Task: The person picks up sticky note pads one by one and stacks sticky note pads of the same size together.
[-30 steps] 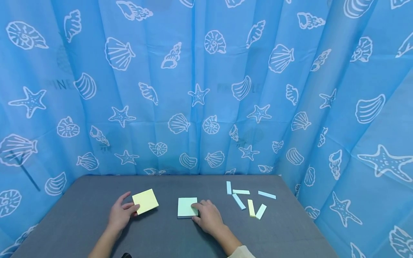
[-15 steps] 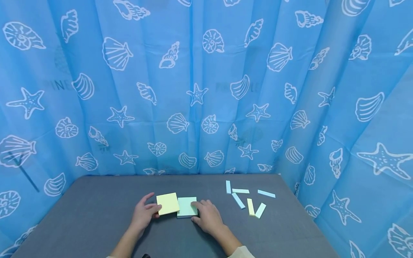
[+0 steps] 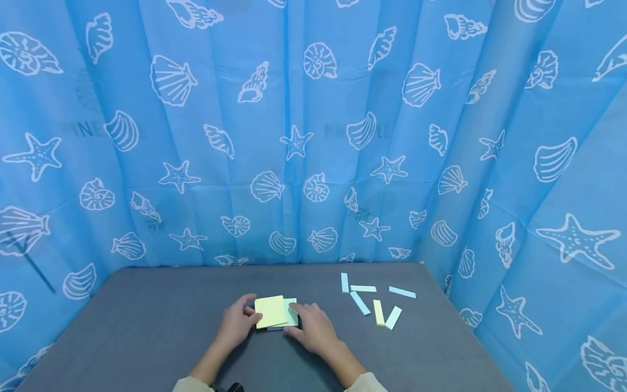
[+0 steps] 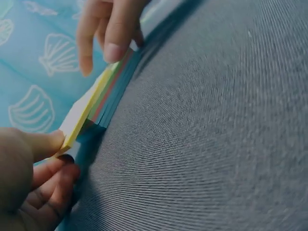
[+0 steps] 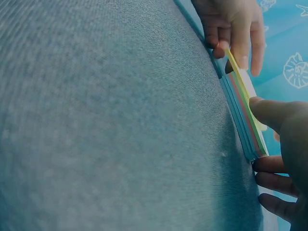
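Observation:
In the head view my left hand (image 3: 238, 322) pinches a square yellow sticky note pad (image 3: 270, 312) by its left edge, between thumb and fingers. The pad overlaps the left part of a square sticky note stack (image 3: 292, 316) with a light green top. Seen from the side in the right wrist view, that stack (image 5: 240, 118) has green, pink and several blue layers. My right hand (image 3: 317, 329) holds the stack at its right edge, thumb and fingers bent about it. The yellow pad (image 4: 83, 113) slants in the left wrist view, its held end raised off the stack.
Several narrow sticky note strips lie scattered on the right of the grey table (image 3: 147, 305), among them a yellow one (image 3: 379, 313), a pale green one (image 3: 393, 317) and a blue one (image 3: 402, 292). A blue shell-patterned curtain (image 3: 313, 136) hangs behind and beside the table.
My left hand has carried the yellow pad to the right, from apart on the table to over the stack, and turned it straighter. My right hand has stayed at the stack.

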The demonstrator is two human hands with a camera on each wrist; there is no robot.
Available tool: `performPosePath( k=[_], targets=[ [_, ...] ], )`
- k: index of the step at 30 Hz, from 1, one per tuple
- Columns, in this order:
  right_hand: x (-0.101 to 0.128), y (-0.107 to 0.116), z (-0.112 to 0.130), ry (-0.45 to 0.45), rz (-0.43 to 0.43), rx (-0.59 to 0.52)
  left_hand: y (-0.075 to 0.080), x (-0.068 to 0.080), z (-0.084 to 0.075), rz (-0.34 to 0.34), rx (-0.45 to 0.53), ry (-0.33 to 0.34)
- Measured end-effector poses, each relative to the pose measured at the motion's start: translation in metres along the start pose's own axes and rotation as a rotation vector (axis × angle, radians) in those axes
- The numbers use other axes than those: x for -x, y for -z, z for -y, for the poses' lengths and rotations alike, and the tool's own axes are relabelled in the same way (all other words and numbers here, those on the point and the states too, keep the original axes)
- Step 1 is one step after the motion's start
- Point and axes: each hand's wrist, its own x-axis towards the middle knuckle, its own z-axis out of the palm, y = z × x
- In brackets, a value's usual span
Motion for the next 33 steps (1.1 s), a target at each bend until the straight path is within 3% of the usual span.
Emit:
performPosePath(
  k=[4,10,14,25,33],
  targets=[
    [0.000,0.000,0.000,0.010,-0.003,0.011,0.001,-0.001,-0.006,0.041,-0.203,-0.062],
    [0.000,0.001,-0.001,0.032,-0.007,0.043,-0.001,-0.002,-0.014,0.156,-0.384,-0.122],
    [-0.001,0.002,0.000,0.050,-0.009,0.066,-0.006,-0.004,-0.017,0.190,-0.486,-0.167],
    [-0.002,0.002,-0.001,0.091,-0.011,0.102,-0.015,-0.002,-0.026,0.161,-0.554,-0.259],
    [-0.004,0.006,-0.002,0.128,0.004,0.090,-0.018,-0.002,-0.033,0.161,-0.586,-0.252]
  ],
)
